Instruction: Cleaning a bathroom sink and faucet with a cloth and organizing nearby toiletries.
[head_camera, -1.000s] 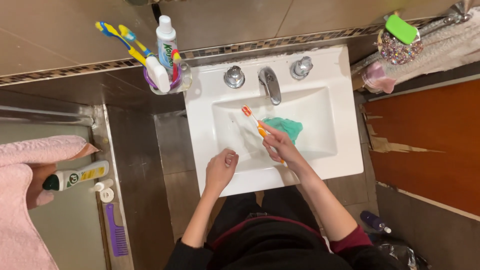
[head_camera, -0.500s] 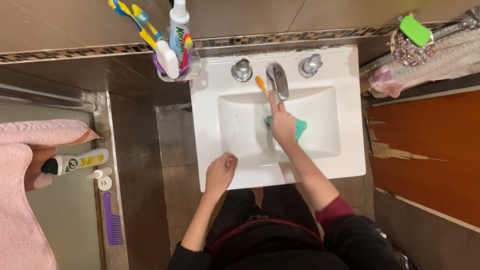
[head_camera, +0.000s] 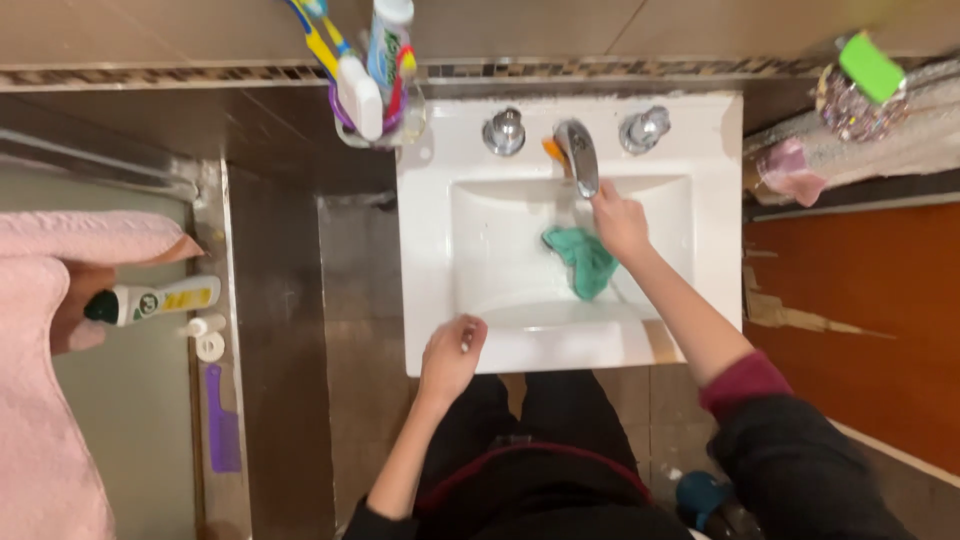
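- Your right hand (head_camera: 618, 222) reaches to the curved silver metal tap (head_camera: 579, 155) at the back of the white square sink (head_camera: 430, 250). It seems to hold an orange plastic toothbrush (head_camera: 552, 150), whose tip peeks out just left of the spout, likely so water can run on it. The fingers are curled, but you cannot tell how tight the grip is.
- Your left hand (head_camera: 452, 356) rests on the front rim of the sink in a loose fist, maybe to steady you. You cannot tell if it holds anything.
- One crumpled green cloth (head_camera: 582, 262) lies in the bowl just beside your right hand, near the drain.
- Count two round silver knobs (head_camera: 505, 132), one on each side of the tap.
- One clear cup (head_camera: 385, 115) stands at the sink's back left corner, keeping brushes and a white tube upright.
- On the narrow grey ledge at the left lie one white bottle with a dark cap (head_camera: 150, 300) and one purple comb (head_camera: 222, 432).
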